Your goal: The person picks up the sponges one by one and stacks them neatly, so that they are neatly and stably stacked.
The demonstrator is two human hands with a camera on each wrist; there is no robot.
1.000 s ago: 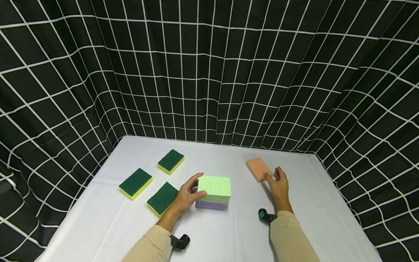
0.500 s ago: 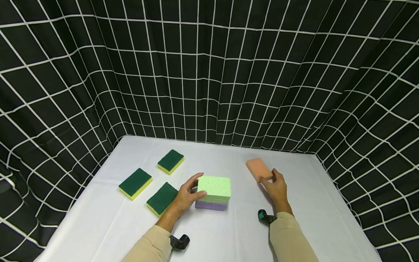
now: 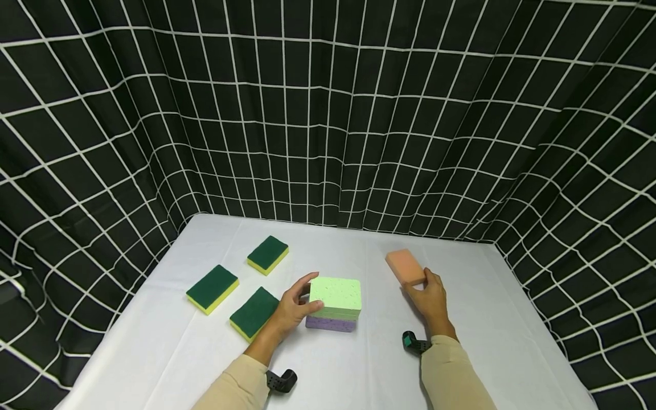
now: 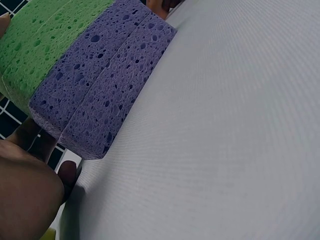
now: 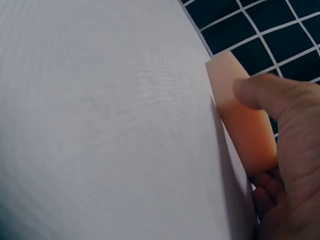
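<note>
Light green sponges (image 3: 335, 293) sit on purple sponges (image 3: 330, 323) in a stack at the middle of the table; seams show in the left wrist view, where the purple layer (image 4: 100, 80) rests on the white cloth. My left hand (image 3: 293, 307) holds the stack's left end, thumb on the green front edge and fingers round the back. Further right, an orange sponge (image 3: 404, 266) lies at an angle. My right hand (image 3: 431, 296) grips its near end between thumb and fingers. In the right wrist view the thumb lies across the orange sponge (image 5: 245, 130), with curled fingers at its lower end.
Several green-and-yellow scouring sponges lie on the left: one at the back (image 3: 268, 254), one farther left (image 3: 212, 288), and one (image 3: 254, 312) partly behind my left forearm. A white cloth covers the table (image 3: 369, 370). Black curtains with a white grid (image 3: 328, 114) surround it.
My right hand has shifted slightly left, and its fingers have closed in from beside the orange sponge to grip its near end. The left hand and the stack have stayed put.
</note>
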